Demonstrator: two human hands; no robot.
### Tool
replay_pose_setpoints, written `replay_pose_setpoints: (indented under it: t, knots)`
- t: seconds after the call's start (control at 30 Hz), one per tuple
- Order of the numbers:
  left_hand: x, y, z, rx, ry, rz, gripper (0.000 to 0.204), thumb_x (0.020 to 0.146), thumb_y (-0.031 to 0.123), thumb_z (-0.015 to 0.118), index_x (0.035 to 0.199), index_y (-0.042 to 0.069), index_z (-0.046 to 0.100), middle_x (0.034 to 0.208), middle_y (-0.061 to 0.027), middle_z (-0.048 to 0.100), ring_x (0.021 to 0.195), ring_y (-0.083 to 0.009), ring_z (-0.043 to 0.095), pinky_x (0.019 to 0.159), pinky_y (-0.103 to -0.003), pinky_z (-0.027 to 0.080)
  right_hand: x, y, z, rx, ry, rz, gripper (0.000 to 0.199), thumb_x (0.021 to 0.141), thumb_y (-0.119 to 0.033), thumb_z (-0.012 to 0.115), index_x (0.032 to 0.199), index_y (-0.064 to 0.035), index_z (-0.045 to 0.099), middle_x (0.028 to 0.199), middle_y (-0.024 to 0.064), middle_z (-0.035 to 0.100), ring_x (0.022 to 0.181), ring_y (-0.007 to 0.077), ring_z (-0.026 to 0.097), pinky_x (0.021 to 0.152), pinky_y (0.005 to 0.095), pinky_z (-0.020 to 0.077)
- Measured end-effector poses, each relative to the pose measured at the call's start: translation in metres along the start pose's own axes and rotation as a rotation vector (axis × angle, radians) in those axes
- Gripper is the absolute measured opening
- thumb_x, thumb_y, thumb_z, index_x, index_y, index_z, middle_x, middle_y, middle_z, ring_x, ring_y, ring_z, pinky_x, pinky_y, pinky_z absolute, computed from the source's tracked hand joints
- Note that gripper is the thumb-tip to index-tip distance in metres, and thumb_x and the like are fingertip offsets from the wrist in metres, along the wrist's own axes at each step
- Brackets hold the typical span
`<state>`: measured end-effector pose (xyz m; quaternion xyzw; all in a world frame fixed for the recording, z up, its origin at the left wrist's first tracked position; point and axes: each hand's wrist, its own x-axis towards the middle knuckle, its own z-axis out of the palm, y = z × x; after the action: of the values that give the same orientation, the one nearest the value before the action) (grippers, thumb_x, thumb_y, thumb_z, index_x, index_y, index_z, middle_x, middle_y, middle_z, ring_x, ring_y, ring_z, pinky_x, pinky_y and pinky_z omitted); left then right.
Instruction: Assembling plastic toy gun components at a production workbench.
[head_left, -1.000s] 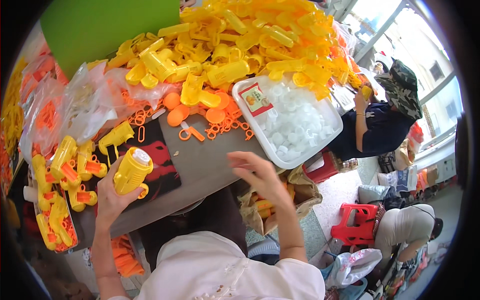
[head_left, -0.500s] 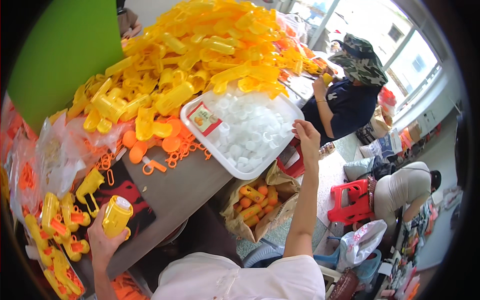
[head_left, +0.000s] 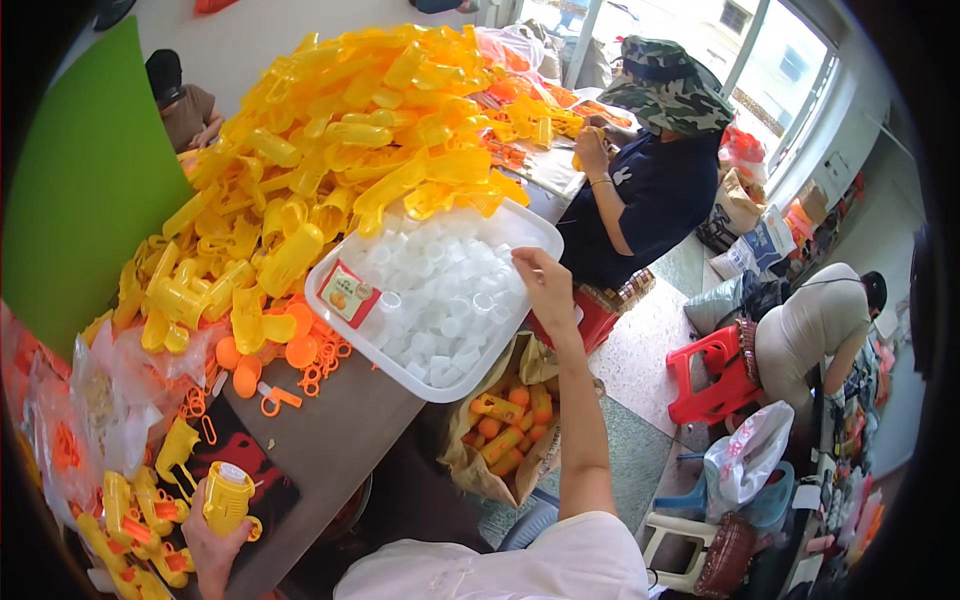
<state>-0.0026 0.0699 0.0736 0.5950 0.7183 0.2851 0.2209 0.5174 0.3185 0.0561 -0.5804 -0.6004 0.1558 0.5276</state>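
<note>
My left hand (head_left: 213, 548) grips a yellow plastic casing (head_left: 225, 508), held upright over the table's near left edge, with a round white piece (head_left: 231, 473) at its top. My right hand (head_left: 546, 287) reaches over the right rim of a white tray (head_left: 408, 382), fingers bent and slightly apart; I see nothing held in them. Heaped in this tray are small translucent white caps (head_left: 450, 325), and a red and cream packet (head_left: 348, 293) lies at its left side. Several yellow gun-shaped shells with orange parts (head_left: 130, 517) lie just left of my left hand.
A big pile of yellow shells (head_left: 350, 130) covers the far table. Orange discs and rings (head_left: 300, 350) lie left of the tray. Below the table's right edge stands a paper sack (head_left: 530, 478) of yellow-orange pieces. A co-worker in a camouflage hat (head_left: 650, 180) sits close by; red stools (head_left: 715, 375) stand right.
My right hand has moved inward from the tray's right rim, over the caps. The left hand still holds the yellow casing. The whole view has shifted and turned a little.
</note>
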Motion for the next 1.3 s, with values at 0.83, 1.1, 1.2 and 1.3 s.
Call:
replay_pose_setpoints:
  t: [0.83, 1.1, 1.2, 1.3]
  knots:
    - [0.005, 0.028, 0.006, 0.093, 0.054, 0.036, 0.066, 0.067, 0.015, 0.08, 0.125, -0.002, 0.053, 0.098, -0.0145, 0.068, 0.089, -0.0232, 0.067, 0.081, -0.035, 0.051, 0.018, -0.002, 0.064, -0.399, -0.023, -0.368, 0.022, 0.083, -0.012, 0.065, 0.103, -0.0088, 0.059, 0.105, 0.0102, 0.062, 0.109, 0.0336, 0.054, 0.095, 0.0468, 0.0409]
    - [-0.003, 0.045, 0.001, 0.195, 0.066, 0.035, 0.075, 0.062, 0.014, 0.083, 0.129, 0.0, 0.052, 0.11, -0.0186, 0.067, 0.097, -0.0263, 0.068, 0.087, -0.035, 0.051, 0.01, -0.048, 0.058, -0.144, -0.285, -0.557, 0.024, 0.081, 0.0, 0.064, 0.104, -0.0049, 0.061, 0.114, 0.0112, 0.061, 0.11, 0.0307, 0.054, 0.097, 0.0408, 0.0405]
    - [-0.007, 0.04, 0.002, 0.188, 0.06, 0.05, 0.076, 0.062, 0.013, 0.083, 0.13, -0.001, 0.052, 0.109, -0.0183, 0.067, 0.097, -0.0256, 0.068, 0.087, -0.035, 0.051, 0.008, -0.063, 0.075, -0.13, -0.375, -0.608, 0.025, 0.08, 0.001, 0.064, 0.104, -0.0059, 0.062, 0.112, 0.01, 0.061, 0.11, 0.0296, 0.054, 0.096, 0.0404, 0.0413]
    - [-0.011, 0.027, 0.002, 0.139, 0.093, 0.024, 0.074, 0.061, 0.011, 0.082, 0.128, -0.001, 0.052, 0.107, -0.0174, 0.068, 0.098, -0.0256, 0.068, 0.086, -0.035, 0.052, 0.018, -0.057, 0.099, -0.211, -0.386, -0.668, 0.028, 0.081, -0.002, 0.064, 0.108, -0.0071, 0.061, 0.119, 0.0095, 0.059, 0.114, 0.0302, 0.053, 0.099, 0.0424, 0.0396]
